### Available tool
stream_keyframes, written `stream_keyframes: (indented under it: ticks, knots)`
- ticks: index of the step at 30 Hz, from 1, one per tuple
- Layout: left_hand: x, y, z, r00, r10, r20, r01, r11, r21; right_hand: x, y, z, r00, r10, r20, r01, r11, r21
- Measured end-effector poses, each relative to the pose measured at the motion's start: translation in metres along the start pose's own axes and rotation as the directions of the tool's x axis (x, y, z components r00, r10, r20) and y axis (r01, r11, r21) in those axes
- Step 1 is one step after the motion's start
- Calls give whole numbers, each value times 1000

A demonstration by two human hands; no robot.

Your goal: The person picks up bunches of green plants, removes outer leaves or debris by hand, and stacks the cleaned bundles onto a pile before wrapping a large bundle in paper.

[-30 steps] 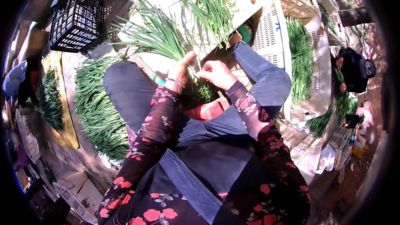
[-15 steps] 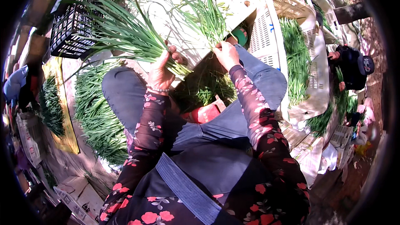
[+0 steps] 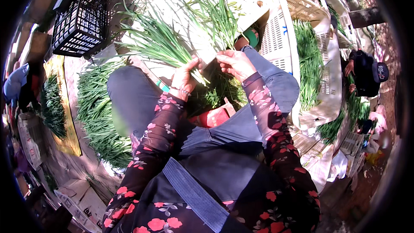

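My left hand (image 3: pixel 184 77) is closed round the pale stem ends of a bunch of garlic chives (image 3: pixel 161 39). Their green leaves fan out to the far left over a white board (image 3: pixel 254 11). Close by on the right is my right hand (image 3: pixel 236 64), thumb and forefinger drawn together near the stems. Whatever lies between those fingertips is too small to make out. Beyond it, a loose pile of chives (image 3: pixel 222 19) rests on the board with its stem ends toward me. Green trimmings (image 3: pixel 226 87) lie below my hands, between my legs.
A large heap of chives (image 3: pixel 101 112) lies by my left knee, with a black plastic crate (image 3: pixel 79 30) beyond. At my right, a white slatted basket (image 3: pixel 271 39) holds more chives (image 3: pixel 308 60). A red object (image 3: pixel 214 117) sits between my legs. Another person (image 3: pixel 366 73) is at the far right.
My left hand has moved right and nearer to me with the bunch, bringing it closer to my right hand. My right hand has drawn back from the pile on the board.
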State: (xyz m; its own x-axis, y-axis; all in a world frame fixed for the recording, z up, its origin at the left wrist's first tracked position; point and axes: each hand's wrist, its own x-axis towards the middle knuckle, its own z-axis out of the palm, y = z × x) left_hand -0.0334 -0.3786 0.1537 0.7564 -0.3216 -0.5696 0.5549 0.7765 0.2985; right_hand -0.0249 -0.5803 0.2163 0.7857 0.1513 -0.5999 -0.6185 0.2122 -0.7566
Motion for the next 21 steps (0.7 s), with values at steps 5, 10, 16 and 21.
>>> stream_keyframes:
  ticks: [5,10,16,21]
  knots:
    - [0,-8,-2,997,43,-58,-38,996,76,-20,28,27,996,-74,-57,66,989,-133]
    - [2,-15,-9,999,51,-15,-48,986,157,-15,66,37,934,-358,-8,288,764,-577]
    - [13,-11,-23,997,-78,9,76,987,142,-27,41,29,963,40,265,-5,991,-133]
    - [0,-10,-2,997,-17,80,2,983,185,-30,29,31,833,-403,380,539,430,-725]
